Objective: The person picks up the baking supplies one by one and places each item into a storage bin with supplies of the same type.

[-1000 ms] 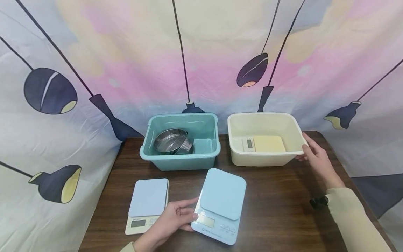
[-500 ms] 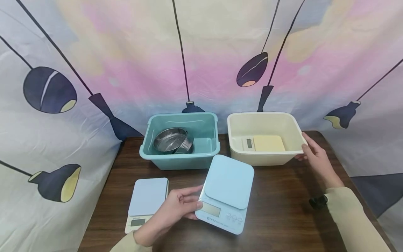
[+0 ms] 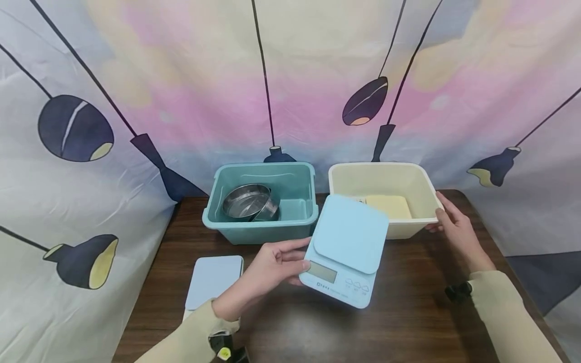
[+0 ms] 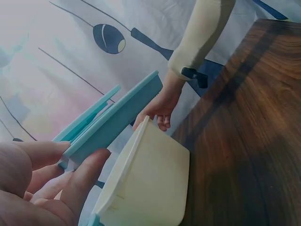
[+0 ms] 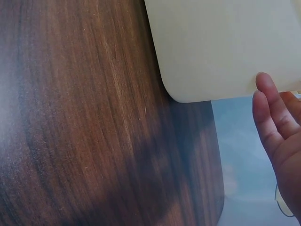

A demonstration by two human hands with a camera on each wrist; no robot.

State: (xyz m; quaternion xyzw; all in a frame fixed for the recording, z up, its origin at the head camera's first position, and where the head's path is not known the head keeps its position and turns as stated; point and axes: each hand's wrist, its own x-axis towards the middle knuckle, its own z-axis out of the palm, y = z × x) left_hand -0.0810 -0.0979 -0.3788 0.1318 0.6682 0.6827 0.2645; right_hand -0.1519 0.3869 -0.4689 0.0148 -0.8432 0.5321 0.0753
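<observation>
My left hand [image 3: 278, 264] pinches the left edge of a light blue kitchen scale [image 3: 349, 237], thumb on top beside its display and fingers beneath. The scale is raised off the table and tilted, overlapping the front left of a cream plastic bin [image 3: 404, 229] in the head view. From the left wrist, the scale [image 4: 115, 117] shows edge-on above the bin's rim. My right hand [image 3: 460, 234] grips the cream bin's right rim, thumb on the rim and fingers against the outer wall [image 5: 225, 52]. Inside that bin lies a pale yellow scale [image 3: 389, 206], partly hidden by the blue one.
A teal bin [image 3: 260, 232] stands left of the cream one, holding round metal sieves [image 3: 247, 201]. Another white scale [image 3: 213, 282] lies on the dark wooden table [image 3: 308, 333] at front left, its lower part behind my left sleeve. A patterned curtain [image 3: 204, 75] hangs behind.
My left hand has lifted the light blue scale from near the table's front and carried it up and right toward the cream bin. The right hand stays on the bin's rim.
</observation>
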